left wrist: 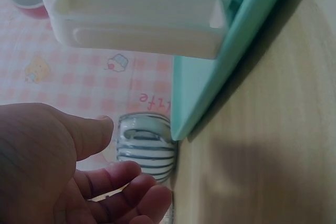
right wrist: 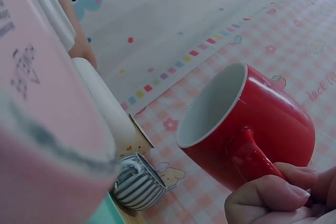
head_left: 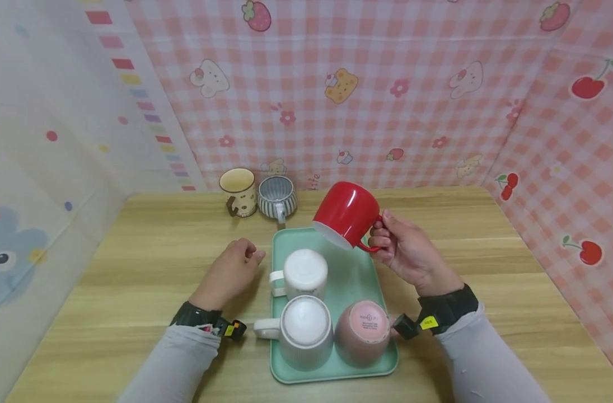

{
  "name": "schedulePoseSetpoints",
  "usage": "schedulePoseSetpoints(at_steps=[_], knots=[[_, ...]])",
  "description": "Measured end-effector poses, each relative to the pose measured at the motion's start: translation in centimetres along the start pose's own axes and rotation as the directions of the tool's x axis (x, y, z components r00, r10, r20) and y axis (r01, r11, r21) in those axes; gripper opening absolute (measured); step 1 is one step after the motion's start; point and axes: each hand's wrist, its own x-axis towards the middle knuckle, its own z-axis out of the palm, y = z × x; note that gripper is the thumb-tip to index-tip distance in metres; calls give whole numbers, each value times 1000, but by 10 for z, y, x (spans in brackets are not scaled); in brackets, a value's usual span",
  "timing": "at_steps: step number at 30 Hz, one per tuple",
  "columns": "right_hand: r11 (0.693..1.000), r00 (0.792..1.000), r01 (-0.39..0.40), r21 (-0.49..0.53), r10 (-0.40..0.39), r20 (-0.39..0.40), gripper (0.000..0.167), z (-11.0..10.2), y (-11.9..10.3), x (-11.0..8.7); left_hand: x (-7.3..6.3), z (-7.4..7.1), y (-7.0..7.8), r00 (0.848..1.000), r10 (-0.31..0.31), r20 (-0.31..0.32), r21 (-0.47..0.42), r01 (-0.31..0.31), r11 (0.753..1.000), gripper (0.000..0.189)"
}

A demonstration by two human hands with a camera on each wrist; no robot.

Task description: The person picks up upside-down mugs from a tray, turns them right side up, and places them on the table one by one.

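1. Head view: the right hand (head_left: pixel 412 254) holds the red mug (head_left: pixel 347 215) by its handle, above the far right part of the tray (head_left: pixel 354 274), its mouth tilted down and leftward. On the tray, the back white mug (head_left: pixel 306 271), front white mug (head_left: pixel 306 330) and pink mug (head_left: pixel 364 336) sit upside down. Lowered at this slant, the red mug could meet the tray rim-edge first and tip, or bump the back white mug. The right wrist camera (head_left: pixel 407 326) is close to the pink mug; a dropping forearm could nudge it.

2. Left wrist view: the left hand (left wrist: pixel 52 161) holds nothing, thumb and loosely bent fingers apart, with the striped mug (left wrist: pixel 147 150) beyond. A careless sweep might knock the back white mug's handle.

3. Right wrist view: fingers and thumb pinch only the handle; a slack pinch could let the red mug swing or slip.
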Motion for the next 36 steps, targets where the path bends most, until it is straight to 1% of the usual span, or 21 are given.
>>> schedulePoseSetpoints(at_steps=[2, 6, 10, 13, 16, 19, 22, 24, 27, 29, 30, 32, 33, 35, 36], knots=[[1000, 1000, -6, 24, 6, 12, 24, 0, 1, 0, -2, -2, 3, 1000, 15, -5, -2, -15, 1000, 37], [997, 999, -21, 68, 19, 41, 22, 1, 2, 0, -9, -10, 10, 997, 63, -36, 8, -62, 998, 39], [995, 997, -31, 99, 25, 68, 22, 5, 5, 1, -19, -20, 23, 991, 114, -68, 30, -112, 993, 40], [992, 995, -42, 119, 31, 92, 21, 8, 6, 0, -30, -25, 40, 986, 157, -53, 11, -156, 988, 39], [987, 993, -54, 154, 36, 115, 21, 12, 8, -1, -41, -25, 59, 976, 216, 3, -29, -216, 976, 35], [977, 988, -61, 206, 30, 149, 21, 16, 9, -3, -46, -23, 77, 958, 278, 71, -68, -273, 960, 30], [964, 982, -59, 259, 10, 187, 22, 20, 10, -5, -47, -21, 94, 937, 319, 145, -103, -307, 946, 29], [957, 978, -51, 286, -10, 208, 22, 23, 11, -8, -45, -20, 104, 913, 349, 211, -113, -332, 937, 30], [952, 976, -34, 305, -35, 215, 22, 29, 14, -11, -44, -15, 117, 873, 387, 298, -142, -360, 922, 36], [949, 977, -21, 313, -48, 209, 23, 33, 16, -13, -44, -11, 122, 852, 405, 331, -196, -357, 913, 42], [948, 978, -13, 317, -54, 203, 22, 35, 17, -14, -44, -8, 124, 848, 407, 339, -236, -342, 910, 46], [943, 981, 2, 331, -66, 184, 22, 37, 18, -14, -44, -4, 126, 848, 405, 342, -336, -292, 896, 51], [942, 983, 8, 337, -69, 169, 21, 39, 19, -14, -43, -3, 126, 850, 399, 344, -380, -262, 887, 52], [939, 987, 20, 343, -73, 144, 20, 40, 20, -14, -43, 0, 126, 858, 378, 347, -453, -199, 869, 53], [939, 989, 24, 344, -74, 131, 19, 41, 21, -13, -43, 1, 126, 865, 364, 345, -487, -166, 857, 52]])
